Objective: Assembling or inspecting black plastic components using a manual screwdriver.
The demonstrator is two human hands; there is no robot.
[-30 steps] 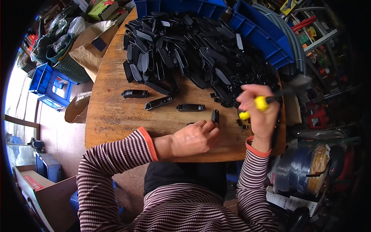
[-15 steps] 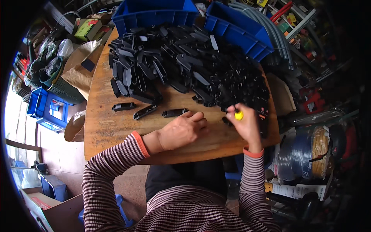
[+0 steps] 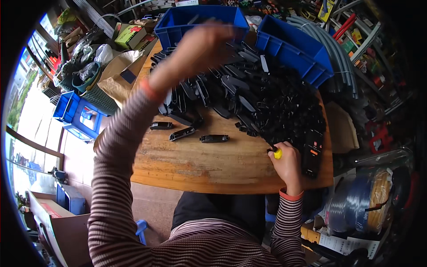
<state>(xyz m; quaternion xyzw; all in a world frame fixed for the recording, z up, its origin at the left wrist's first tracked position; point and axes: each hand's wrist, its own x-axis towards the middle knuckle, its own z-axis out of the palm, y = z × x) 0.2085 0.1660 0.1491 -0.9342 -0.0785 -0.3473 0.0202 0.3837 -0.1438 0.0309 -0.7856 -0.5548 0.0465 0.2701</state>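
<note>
My left hand (image 3: 207,42) is raised over the back of the pile, in front of the left blue bin; motion smears its fingers, and whether it holds anything cannot be made out. A blurred grey piece (image 3: 194,19) shows at the bin's opening. Near the table's right front, my right hand (image 3: 286,164) is closed around a tool with a yellow and black handle (image 3: 278,154); its tip is hard to see beside the small black parts (image 3: 296,102). Three slim black housings lie apart at the pile's front: one left (image 3: 161,125), one middle (image 3: 183,133), one right (image 3: 214,138).
A large heap of long black plastic shells (image 3: 231,84) covers the far half of the wooden table (image 3: 200,171). The left blue bin (image 3: 202,33) and right blue bin (image 3: 293,51) stand behind it. A black device with an orange mark (image 3: 312,153) lies at the right edge.
My left hand has gone from the table's front, beside the right-hand housing, up and away toward the left blue bin. My right hand still grips the tool. The whole view has shifted slightly.
</note>
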